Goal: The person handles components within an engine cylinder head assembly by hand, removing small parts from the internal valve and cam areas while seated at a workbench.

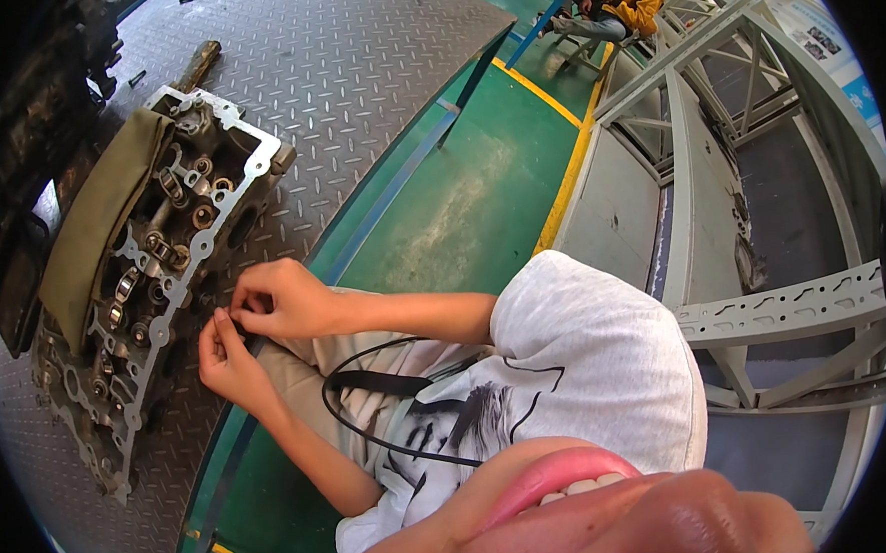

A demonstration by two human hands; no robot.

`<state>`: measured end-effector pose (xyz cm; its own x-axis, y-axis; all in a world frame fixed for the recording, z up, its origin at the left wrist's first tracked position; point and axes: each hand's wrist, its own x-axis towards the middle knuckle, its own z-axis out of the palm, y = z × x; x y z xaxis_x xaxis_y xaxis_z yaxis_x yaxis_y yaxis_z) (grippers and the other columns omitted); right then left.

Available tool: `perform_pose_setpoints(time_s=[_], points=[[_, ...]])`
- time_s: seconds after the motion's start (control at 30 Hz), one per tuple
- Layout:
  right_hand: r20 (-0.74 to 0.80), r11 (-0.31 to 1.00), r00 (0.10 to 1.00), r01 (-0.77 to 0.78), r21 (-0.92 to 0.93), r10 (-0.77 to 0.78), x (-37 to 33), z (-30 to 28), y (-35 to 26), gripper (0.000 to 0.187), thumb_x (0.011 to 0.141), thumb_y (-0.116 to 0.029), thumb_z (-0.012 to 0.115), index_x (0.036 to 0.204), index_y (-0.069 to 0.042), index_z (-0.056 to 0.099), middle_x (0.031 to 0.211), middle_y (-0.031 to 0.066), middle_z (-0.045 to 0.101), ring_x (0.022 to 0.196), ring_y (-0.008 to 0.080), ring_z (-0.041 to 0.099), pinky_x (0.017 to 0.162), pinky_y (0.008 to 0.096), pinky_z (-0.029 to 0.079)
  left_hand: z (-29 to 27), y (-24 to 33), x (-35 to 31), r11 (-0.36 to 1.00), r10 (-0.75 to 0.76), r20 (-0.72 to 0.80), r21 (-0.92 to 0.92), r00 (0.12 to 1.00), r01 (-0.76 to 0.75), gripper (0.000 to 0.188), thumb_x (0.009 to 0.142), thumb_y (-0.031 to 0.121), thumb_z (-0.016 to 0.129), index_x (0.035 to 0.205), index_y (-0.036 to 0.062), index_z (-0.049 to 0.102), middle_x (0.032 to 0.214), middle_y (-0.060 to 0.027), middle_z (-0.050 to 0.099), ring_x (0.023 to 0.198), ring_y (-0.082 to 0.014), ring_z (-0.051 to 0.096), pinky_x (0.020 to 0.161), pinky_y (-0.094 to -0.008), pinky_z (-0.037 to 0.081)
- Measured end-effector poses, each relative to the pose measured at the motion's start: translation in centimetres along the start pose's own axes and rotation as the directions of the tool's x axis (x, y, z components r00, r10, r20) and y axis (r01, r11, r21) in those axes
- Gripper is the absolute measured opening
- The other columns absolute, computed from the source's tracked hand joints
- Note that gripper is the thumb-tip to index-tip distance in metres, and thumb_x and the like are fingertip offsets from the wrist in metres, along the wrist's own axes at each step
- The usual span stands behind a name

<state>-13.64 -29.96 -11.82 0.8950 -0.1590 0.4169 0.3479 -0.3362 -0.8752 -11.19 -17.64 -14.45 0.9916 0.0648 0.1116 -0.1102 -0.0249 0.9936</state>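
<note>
My right hand (282, 300) and my left hand (229, 363) meet at the fingertips beside the table's edge, above my lap. Both have curled, pinching fingers; whatever is between them is too small or hidden to make out. Just left of them lies an engine cylinder head (201, 244), a greasy grey metal casting with rocker arms, bolt holes and round bores along its upper face. An olive-green cloth-like strip (100, 234) is draped along its far left side. Neither hand appears to grip the casting.
Under the casting is a diamond-plate metal table (351, 56). A dark engine assembly (24, 128) stands at far left. A worn bar-like piece (199, 64) and a small bolt (137, 79) lie behind. Grey metal framing (678, 164) stands right; another person (624, 7) sits beyond.
</note>
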Motion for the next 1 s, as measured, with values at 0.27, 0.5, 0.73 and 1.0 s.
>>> perform_pose_setpoints(time_s=[0.27, 0.5, 0.73, 1.0], points=[[0.110, 0.972, 0.976, -0.202, 0.118, 0.189, 1.3, 0.2, 0.5, 0.016, 0.079, -0.016, 0.065, 0.080, 0.001, 0.066, 0.057, 0.0058, 0.055, 0.051, 0.0086, 0.048, 0.049, 0.0253, 0.039, -0.3, -0.5, -0.8, 1.000, -0.018, -0.008, 0.007, 1.000, 0.018, 0.018, 0.090, 0.013, 0.058, 0.088, -0.0041, 0.062, 0.067, 0.0019, 0.051, 0.060, -0.0054, 0.042, 0.054, -0.0205, 0.035], [0.237, 0.816, 0.902, -0.428, 0.389, 0.361, 1.6, 0.8, 1.3, 0.021, 0.080, -0.017, 0.067, 0.077, 0.003, 0.066, 0.064, 0.0001, 0.061, 0.062, 0.0041, 0.050, 0.057, 0.0229, 0.041, 0.1, 0.2, -1.4, 0.997, -0.071, 0.019, -0.013, 0.997, 0.071, 0.018, 0.090, 0.014, 0.056, 0.086, -0.0030, 0.061, 0.065, 0.0029, 0.046, 0.060, -0.0043, 0.039, 0.052, -0.0198, 0.030], [0.302, 0.772, 0.851, -0.520, 0.366, 0.429, 2.1, 1.0, 1.3, 0.014, 0.079, -0.011, 0.066, 0.078, 0.002, 0.067, 0.069, 0.0020, 0.064, 0.067, 0.0054, 0.054, 0.063, 0.0220, 0.045, 0.1, 0.0, -1.5, 0.997, -0.080, 0.000, -0.012, 0.997, 0.080, 0.017, 0.090, 0.013, 0.056, 0.086, -0.0031, 0.061, 0.066, 0.0027, 0.048, 0.060, -0.0040, 0.040, 0.052, -0.0195, 0.030], [0.201, 0.806, 0.893, -0.449, 0.386, 0.402, 1.8, 1.1, 1.3, 0.013, 0.075, -0.011, 0.067, 0.074, 0.002, 0.067, 0.065, 0.0020, 0.063, 0.060, 0.0069, 0.054, 0.054, 0.0239, 0.043, 0.0, 0.7, -2.5, 1.000, -0.001, 0.006, -0.012, 1.000, 0.001, 0.018, 0.089, 0.016, 0.058, 0.081, 0.0009, 0.063, 0.062, 0.0048, 0.047, 0.056, -0.0022, 0.037, 0.048, -0.0182, 0.025]])
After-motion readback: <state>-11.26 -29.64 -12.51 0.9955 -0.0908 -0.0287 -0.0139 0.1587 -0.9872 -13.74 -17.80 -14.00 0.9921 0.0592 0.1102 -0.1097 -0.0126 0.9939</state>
